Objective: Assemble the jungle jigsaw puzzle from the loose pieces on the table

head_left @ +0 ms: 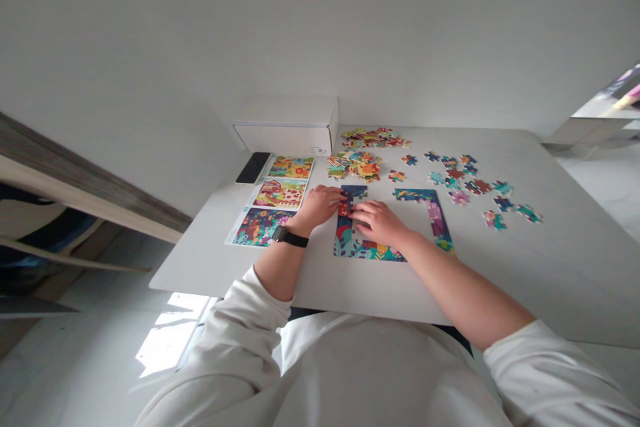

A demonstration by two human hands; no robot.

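A partly joined jigsaw puzzle (345, 248) lies flat before me, its left, bottom and right borders linked around a bare middle. My left hand (321, 205) is at its left border, fingers curled and fingertips on the edge. From the inner side my right hand (381, 222) reaches in, its fingers bent against the same spot. Between the fingertips of both hands is a dark red puzzle piece (345, 209), partly covered. A second joined stretch, the top right corner (424, 195), runs into the right border.
Loose puzzle pieces (454, 174) are scattered at the right. Two piles stand behind, one yellowish pile (357, 165) and one reddish pile (377, 138). Picture sheets (280, 192), a black phone (253, 167) and a white box (285, 137) are at the left. A wall borders the table's back.
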